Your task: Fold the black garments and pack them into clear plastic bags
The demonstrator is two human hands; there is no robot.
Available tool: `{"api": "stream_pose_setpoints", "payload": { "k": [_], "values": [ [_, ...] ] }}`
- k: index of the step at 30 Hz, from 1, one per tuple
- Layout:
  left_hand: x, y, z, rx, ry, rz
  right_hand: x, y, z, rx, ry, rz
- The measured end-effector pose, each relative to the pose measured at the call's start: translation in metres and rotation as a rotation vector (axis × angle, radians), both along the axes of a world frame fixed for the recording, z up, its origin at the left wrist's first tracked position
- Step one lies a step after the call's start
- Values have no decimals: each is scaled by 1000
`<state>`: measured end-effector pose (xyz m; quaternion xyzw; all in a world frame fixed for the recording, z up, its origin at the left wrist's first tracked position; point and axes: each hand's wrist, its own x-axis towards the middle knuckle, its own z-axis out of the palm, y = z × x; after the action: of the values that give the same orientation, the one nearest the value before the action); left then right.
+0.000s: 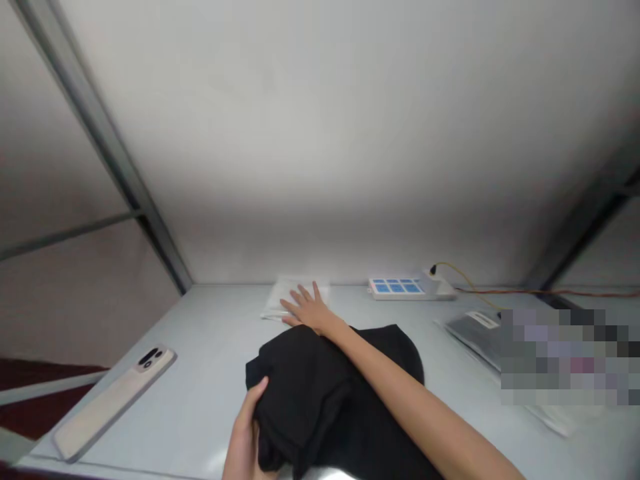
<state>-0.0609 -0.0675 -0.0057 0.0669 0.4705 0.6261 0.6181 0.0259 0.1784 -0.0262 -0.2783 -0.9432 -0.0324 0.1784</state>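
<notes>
A bundle of black cloth point(305, 387) lies at the front middle of the table, loosely folded, with part of it spreading to the right under my right forearm. My left hand point(245, 433) grips its left edge, thumb on top and the other fingers mostly hidden beneath. Beyond the cloth, my right hand point(307, 310) reaches out with fingers spread flat over a clear plastic bag point(280, 293) near the back wall. Whether the palm presses on the bag or only hovers cannot be made out.
A white phone point(115, 403) lies on the table point(200, 347) at left. Along the back wall sits a power strip point(400, 288) with a yellow cable. At right lies a bagged dark item point(473, 333), beside a blurred-out patch. Metal frame posts point(120, 147) flank the table.
</notes>
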Motion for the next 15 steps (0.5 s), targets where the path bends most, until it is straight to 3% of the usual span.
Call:
{"api": "stream_pose_setpoints", "payload": {
  "k": [3, 5, 7, 8, 10, 12, 15],
  "values": [
    [5, 1, 10, -40, 11, -11, 16, -12, 33, 82, 150, -35],
    [7, 2, 18, -43, 48, -21, 37, -35, 59, 73, 366, -166],
    [9, 5, 26, -45, 113, -20, 63, -73, 78, -50, 571, -275],
    [10, 9, 30, -44, 155, -31, 76, -96, 83, -151, 613, -249],
    [14, 17, 37, -31, 258, -78, 94, -144, 80, -356, 612, -188],
    [20, 26, 41, -34, 405, -145, 100, -184, 67, -419, 593, -203],
    [26, 37, 47, 22, 510, -268, 98, -212, 50, -452, 687, -269]
  ]
}}
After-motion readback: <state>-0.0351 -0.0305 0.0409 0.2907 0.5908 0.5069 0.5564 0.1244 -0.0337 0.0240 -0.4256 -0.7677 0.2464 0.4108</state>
